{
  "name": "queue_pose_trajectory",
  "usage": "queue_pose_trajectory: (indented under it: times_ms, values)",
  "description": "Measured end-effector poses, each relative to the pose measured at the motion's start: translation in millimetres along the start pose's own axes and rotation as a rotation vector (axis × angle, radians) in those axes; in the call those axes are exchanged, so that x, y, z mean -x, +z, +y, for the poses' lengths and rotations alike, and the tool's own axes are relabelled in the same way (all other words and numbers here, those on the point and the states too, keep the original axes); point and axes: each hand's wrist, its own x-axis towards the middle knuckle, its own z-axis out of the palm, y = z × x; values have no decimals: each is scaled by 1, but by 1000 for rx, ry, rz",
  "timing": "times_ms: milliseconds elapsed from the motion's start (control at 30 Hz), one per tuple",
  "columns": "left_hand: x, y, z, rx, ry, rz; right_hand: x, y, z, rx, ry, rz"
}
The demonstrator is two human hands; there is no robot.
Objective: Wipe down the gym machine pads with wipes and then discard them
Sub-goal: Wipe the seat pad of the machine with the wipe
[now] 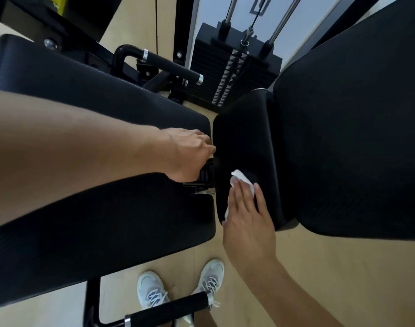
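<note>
My right hand (246,220) presses a white wipe (243,179) flat against the small black middle pad (244,142), near its lower left edge; only the wipe's top and a sliver at the left show past my fingers. My left hand (190,154) reaches across the two long black pads on the left, the upper pad (83,90) and the lower pad (95,227), and curls into the gap between them at the machine's metal part. Its fingertips are hidden. A large black back pad (357,128) fills the right side.
A black weight stack (234,72) with chrome guide rods stands at the top centre. One black handle (168,64) sticks out above the pads and another handle (168,308) below. My white trainers (182,286) stand on the tan floor at the bottom.
</note>
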Motion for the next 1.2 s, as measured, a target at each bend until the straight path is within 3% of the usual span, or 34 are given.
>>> queue_pose_trajectory:
  times_ms: [133,333,667,767,867,967,1067,1200]
  values:
    - [1,2,2,55,31,49,26,-5,22,54,-78,24]
    - [2,3,5,69,72,104,48,-5,59,341,-303,34]
    - [3,15,7,-54,103,84,4,31,20,701,-578,37]
    - [5,18,11,-81,123,63,28,20,39,726,-600,-6]
    - [6,15,13,-104,129,67,59,-2,67,582,-558,-29]
    - [7,13,13,-108,117,73,68,-23,83,502,-532,122]
    - [9,18,13,-106,123,48,49,-24,80,392,-547,50]
    - [11,25,15,-115,140,35,20,-2,48,420,-600,67]
